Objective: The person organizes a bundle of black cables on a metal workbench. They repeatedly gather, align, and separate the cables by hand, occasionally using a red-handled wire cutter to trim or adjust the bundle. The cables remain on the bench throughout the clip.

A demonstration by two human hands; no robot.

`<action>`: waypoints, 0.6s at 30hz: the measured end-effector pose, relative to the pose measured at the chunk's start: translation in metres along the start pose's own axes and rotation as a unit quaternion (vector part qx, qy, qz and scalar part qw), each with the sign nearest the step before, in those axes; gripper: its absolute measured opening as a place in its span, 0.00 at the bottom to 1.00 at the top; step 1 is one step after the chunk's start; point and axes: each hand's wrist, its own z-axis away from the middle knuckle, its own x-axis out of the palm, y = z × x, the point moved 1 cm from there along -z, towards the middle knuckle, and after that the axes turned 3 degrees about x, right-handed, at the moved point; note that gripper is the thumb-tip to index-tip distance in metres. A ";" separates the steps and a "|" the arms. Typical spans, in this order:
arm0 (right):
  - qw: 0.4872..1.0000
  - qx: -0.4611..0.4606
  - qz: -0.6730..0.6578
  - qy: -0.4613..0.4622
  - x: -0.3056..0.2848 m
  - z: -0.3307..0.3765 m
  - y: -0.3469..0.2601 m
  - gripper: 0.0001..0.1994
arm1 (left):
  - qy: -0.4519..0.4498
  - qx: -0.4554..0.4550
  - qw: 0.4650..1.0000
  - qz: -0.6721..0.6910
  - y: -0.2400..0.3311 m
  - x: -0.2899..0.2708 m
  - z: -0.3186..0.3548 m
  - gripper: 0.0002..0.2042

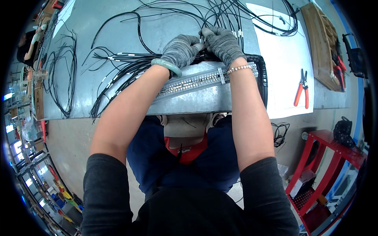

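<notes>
Both my hands wear grey knit gloves and meet at the far middle of the table, close to a bundle of black wires (pixel 215 11). My left hand (pixel 183 49) is closed, its thumb and fingers pinching a thin black wire with a white marker. Right beside it, my right hand (pixel 222 42) is closed around the same spot, fingertips almost touching the left ones. The wire's exact end is hidden by the gloves. Below my hands lies a long terminal block strip (pixel 193 83) with rows of metal screws. Black cable (pixel 260 74) bends around its right end.
More labelled black wires (pixel 118 65) fan out at left, beside a loose wire coil (pixel 71 74). To the right, red-handled wire strippers (pixel 302 89) lie on a white paper sheet (pixel 284 59). A wooden tool box (pixel 321 47) stands beyond. A red cart (pixel 327 141) is beside the table.
</notes>
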 end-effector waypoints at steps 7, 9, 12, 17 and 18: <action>0.994 -0.050 0.102 0.002 0.000 0.002 -0.001 0.18 | 0.043 -0.006 0.998 0.051 -0.009 0.007 -0.002 0.16; 0.995 -0.059 0.076 -0.013 -0.006 0.009 -0.005 0.19 | 0.044 0.000 0.997 0.066 -0.008 0.009 0.000 0.16; 0.995 -0.102 0.003 0.002 -0.003 0.015 -0.014 0.18 | 0.043 0.028 0.997 0.061 -0.008 0.008 0.003 0.16; 0.987 -0.090 -0.073 0.113 -0.012 0.023 -0.043 0.17 | 0.046 0.041 0.997 0.044 -0.008 0.010 0.000 0.18; 0.979 -0.150 -0.040 0.131 -0.018 0.016 -0.039 0.18 | 0.041 0.043 0.996 0.060 -0.007 0.009 0.002 0.18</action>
